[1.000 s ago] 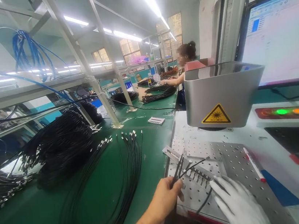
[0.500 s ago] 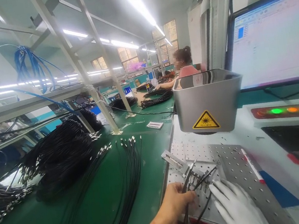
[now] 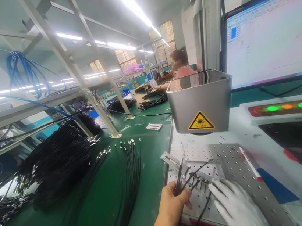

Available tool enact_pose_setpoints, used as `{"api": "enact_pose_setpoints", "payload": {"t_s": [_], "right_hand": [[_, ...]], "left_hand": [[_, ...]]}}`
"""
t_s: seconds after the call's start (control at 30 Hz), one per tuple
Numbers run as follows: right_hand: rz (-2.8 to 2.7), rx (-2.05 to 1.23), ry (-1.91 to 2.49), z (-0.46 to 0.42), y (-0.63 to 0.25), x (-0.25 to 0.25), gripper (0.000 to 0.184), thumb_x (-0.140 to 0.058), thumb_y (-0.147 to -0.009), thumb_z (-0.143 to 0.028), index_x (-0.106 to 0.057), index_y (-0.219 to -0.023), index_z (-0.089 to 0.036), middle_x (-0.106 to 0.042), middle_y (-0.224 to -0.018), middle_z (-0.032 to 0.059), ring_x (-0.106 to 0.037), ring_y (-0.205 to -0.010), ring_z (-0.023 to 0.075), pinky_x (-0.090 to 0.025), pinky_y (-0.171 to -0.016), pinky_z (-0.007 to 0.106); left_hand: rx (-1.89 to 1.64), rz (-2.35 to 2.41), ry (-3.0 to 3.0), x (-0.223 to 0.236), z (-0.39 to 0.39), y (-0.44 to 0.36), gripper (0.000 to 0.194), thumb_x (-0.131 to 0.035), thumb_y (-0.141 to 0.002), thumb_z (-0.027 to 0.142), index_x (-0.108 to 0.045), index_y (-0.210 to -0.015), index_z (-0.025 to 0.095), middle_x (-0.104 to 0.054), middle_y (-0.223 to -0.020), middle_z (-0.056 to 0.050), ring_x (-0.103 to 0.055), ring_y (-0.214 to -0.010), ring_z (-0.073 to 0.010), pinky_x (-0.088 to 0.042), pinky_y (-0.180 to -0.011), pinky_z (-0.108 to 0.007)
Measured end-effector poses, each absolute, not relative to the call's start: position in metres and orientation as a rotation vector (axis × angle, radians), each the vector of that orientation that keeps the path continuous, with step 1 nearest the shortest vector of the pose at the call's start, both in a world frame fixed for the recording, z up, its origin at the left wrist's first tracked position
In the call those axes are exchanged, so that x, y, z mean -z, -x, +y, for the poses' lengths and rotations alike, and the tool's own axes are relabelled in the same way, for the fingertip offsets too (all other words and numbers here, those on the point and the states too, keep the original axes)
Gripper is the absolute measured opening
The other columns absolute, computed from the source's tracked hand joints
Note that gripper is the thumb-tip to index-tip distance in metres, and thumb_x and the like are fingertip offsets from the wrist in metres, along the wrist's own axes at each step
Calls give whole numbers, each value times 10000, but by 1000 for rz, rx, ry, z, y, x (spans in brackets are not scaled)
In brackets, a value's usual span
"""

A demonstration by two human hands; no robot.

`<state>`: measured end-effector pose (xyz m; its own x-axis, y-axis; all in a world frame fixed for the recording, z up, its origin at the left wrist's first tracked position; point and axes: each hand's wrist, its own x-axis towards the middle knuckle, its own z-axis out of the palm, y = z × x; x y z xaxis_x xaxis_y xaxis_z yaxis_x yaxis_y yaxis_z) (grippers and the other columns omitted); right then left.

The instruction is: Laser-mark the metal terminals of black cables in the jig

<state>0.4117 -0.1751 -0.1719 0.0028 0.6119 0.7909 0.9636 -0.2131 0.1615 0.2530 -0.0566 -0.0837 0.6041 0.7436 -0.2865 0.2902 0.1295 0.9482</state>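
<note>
My left hand point(image 3: 172, 203), bare, is closed around a few thin black cables point(image 3: 179, 176), whose ends stick up past the thumb and fingers. Just right of it sits a small metal fixture point(image 3: 200, 180) with a row of clamps or slots, on a perforated metal plate point(image 3: 231, 161). My right hand point(image 3: 235, 202) wears a white glove. Its fingertips are at the fixture's right end, on the upper end of another black cable point(image 3: 204, 209) that trails down toward me. The glove hides its thumb and that cable's tip.
A grey box-shaped machine head point(image 3: 201, 106) with a laser warning sign overhangs the plate. A red-and-white marker point(image 3: 251, 164) lies right. Black cables point(image 3: 132, 174) and a large cable heap point(image 3: 55, 159) cover the green bench. A monitor point(image 3: 271, 37) stands right; a person point(image 3: 183, 68) sits beyond.
The view has shifted slightly. My left hand has drawn its cables a little left, away from the fixture. My right hand stays at the fixture's right end.
</note>
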Motion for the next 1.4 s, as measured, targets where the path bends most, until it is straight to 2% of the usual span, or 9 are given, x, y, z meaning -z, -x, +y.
{"api": "enact_pose_setpoints", "payload": {"t_s": [0.27,0.47,0.63,0.9,1.2,1.4], "right_hand": [[-1670,1037,1955,-179,-415,188,314,-474,-849,-288,-662,-1094,-233,-668,-1092,30,-554,-975,239,-371,-877,391],[-1699,1037,1948,-179,-417,188,313,-467,-861,-293,-665,-1100,-255,-670,-1109,9,-555,-980,229,-379,-871,381],[-1719,1005,1977,-181,-417,185,329,-474,-856,-282,-659,-1125,-247,-665,-1144,-7,-550,-986,229,-379,-872,385],[-1724,1012,1960,-180,-418,186,352,-461,-855,-268,-641,-1156,-239,-653,-1169,-1,-542,-993,229,-376,-878,389],[-1728,957,1960,-181,-418,186,354,-487,-854,-278,-628,-1177,-241,-649,-1178,-7,-542,-1002,220,-371,-885,376],[-1750,968,1964,-180,-419,189,364,-466,-865,-284,-627,-1184,-213,-642,-1196,-11,-531,-1015,228,-374,-894,383]], "left_hand": [[-351,889,-1549,98,-59,-246,243,-663,-702,352,-508,-676,167,-479,-514,58,-421,-509,-89,-332,-556,-232],[-337,1007,-1687,117,-63,-242,251,-669,-721,372,-517,-679,177,-498,-553,41,-497,-615,-133,-363,-580,-230],[-318,1001,-1640,113,-67,-241,285,-624,-766,430,-502,-694,183,-503,-547,34,-499,-592,-132,-369,-570,-232],[-321,1006,-1594,111,-70,-244,291,-634,-761,427,-468,-696,196,-476,-532,51,-470,-536,-118,-345,-529,-231],[-295,1077,-1761,108,-78,-251,173,-549,-745,195,-441,-609,207,-488,-506,37,-493,-609,-148,-306,-533,-233],[-216,1091,-1684,98,-82,-256,179,-506,-721,124,-418,-596,218,-456,-439,58,-446,-491,-124,-302,-495,-233]]}}
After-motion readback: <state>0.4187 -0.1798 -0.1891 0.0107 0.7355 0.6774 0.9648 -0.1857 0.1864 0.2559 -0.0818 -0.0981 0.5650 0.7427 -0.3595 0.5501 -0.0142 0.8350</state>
